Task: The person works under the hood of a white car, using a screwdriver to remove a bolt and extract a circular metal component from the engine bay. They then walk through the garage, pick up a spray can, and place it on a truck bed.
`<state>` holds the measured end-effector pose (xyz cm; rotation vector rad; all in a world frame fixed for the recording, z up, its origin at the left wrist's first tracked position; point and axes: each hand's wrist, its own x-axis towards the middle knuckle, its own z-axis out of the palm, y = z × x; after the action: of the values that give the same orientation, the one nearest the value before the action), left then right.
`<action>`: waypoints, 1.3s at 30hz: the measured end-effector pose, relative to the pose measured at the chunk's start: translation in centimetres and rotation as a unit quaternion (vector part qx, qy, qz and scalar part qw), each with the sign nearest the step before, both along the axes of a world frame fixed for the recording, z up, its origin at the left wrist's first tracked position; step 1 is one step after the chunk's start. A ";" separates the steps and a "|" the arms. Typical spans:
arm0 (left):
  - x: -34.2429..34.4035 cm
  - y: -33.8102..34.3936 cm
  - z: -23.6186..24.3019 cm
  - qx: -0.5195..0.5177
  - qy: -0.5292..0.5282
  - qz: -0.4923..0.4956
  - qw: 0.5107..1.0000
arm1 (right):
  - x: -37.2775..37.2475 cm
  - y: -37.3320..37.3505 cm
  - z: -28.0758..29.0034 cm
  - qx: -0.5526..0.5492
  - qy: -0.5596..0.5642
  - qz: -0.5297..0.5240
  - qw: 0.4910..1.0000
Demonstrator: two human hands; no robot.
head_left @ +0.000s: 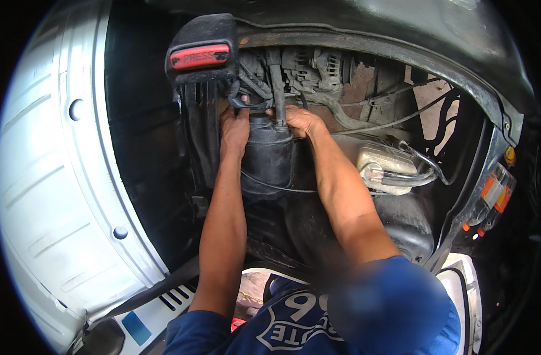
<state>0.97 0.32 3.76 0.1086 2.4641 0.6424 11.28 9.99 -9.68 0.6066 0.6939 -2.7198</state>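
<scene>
My left hand (236,124) reaches to the upper left of a black cylindrical canister (264,163), fingers curled near a short dark hose (253,105). My right hand (301,121) is at the canister's upper right, beside a vertical grey pipe (277,80), its fingertips partly hidden behind it. Both hands have closed fingers, but what they grip is hidden. A thin cable (294,190) crosses the canister's lower part.
An engine bay surrounds my arms: a black housing with red label (199,41), alternator (318,68), off-white reservoir (389,163) with hoses, and black tank (409,228). A white panel (51,177) fills the left; the metal frame (448,71) arches overhead; orange-clear lamps (495,189) sit right.
</scene>
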 end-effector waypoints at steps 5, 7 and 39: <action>-0.6 -0.9 -0.8 0.097 0.019 0.013 0.995 | -0.4 -0.4 -1.1 0.007 0.021 -0.061 0.998; 0.1 -1.0 -0.6 0.126 0.062 0.037 0.989 | -0.5 -0.3 -1.0 -0.029 0.046 -0.067 0.996; 1.8 -1.3 0.1 0.064 0.143 -0.008 0.988 | 0.3 -0.6 2.1 0.115 -0.131 -0.121 0.977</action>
<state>2.76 -0.93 3.82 0.2884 2.6907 0.8282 11.62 9.36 -7.62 1.1488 0.9233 -2.7171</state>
